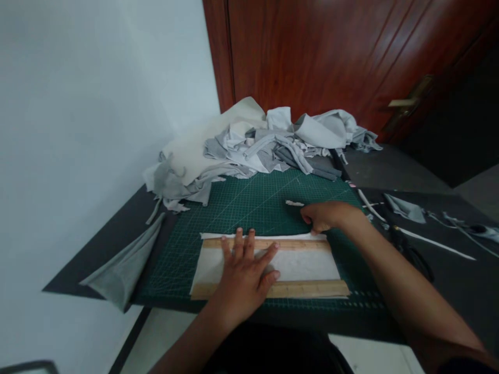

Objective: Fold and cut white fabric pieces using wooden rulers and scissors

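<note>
My left hand (245, 270) lies flat with its fingers spread over a pale piece of fabric (307, 265). Its fingertips press on the upper wooden ruler (300, 244), which lies along the fabric's far edge. A second wooden ruler (312, 289) lies across the near edge, close to the thumb and palm. At the fabric's far right corner, my right hand (325, 215) is closed, fingers curled down at the edge; what is between them is hidden. Just beyond it a small white scrap (294, 203) rests on the green cutting mat (249, 202).
A heap of grey and white cloth (273, 145) lies at the back, against a wooden door (312, 57). Folded grey cloth (125, 265) hangs over the left table edge. Strips, a grey scrap (405, 208) and dark cords (413, 254) lie at right. A white wall (97, 104) stands left.
</note>
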Action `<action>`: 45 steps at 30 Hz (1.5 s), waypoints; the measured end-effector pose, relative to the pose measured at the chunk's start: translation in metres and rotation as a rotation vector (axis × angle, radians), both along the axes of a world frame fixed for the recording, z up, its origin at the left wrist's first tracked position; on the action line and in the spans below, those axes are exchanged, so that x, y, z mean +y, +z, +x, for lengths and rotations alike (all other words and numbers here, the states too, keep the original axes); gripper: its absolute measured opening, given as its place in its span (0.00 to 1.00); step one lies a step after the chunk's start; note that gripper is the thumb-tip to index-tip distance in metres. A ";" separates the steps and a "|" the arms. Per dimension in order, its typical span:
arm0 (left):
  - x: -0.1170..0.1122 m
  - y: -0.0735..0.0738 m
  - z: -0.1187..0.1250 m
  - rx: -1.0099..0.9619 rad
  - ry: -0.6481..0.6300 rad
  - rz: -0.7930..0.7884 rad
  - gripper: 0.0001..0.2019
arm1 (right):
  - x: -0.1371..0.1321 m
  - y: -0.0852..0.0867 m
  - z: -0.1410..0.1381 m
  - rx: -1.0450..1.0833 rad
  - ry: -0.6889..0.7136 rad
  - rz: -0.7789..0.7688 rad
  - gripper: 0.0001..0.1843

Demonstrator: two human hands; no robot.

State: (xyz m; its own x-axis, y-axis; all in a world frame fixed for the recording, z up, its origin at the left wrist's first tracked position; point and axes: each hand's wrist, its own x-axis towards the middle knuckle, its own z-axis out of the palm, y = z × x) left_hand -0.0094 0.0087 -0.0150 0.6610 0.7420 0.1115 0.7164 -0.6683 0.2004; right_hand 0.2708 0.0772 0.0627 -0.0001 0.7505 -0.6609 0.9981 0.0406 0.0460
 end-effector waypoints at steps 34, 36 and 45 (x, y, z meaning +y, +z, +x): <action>-0.005 -0.001 -0.004 -0.164 -0.015 -0.093 0.27 | -0.035 -0.009 -0.071 0.547 0.321 -0.018 0.16; -0.005 0.000 -0.004 -0.157 -0.015 -0.087 0.28 | -0.031 -0.012 -0.064 0.612 0.315 -0.058 0.16; -0.004 -0.007 0.003 -0.099 0.083 0.011 0.38 | -0.026 -0.020 -0.067 0.498 0.340 -0.009 0.12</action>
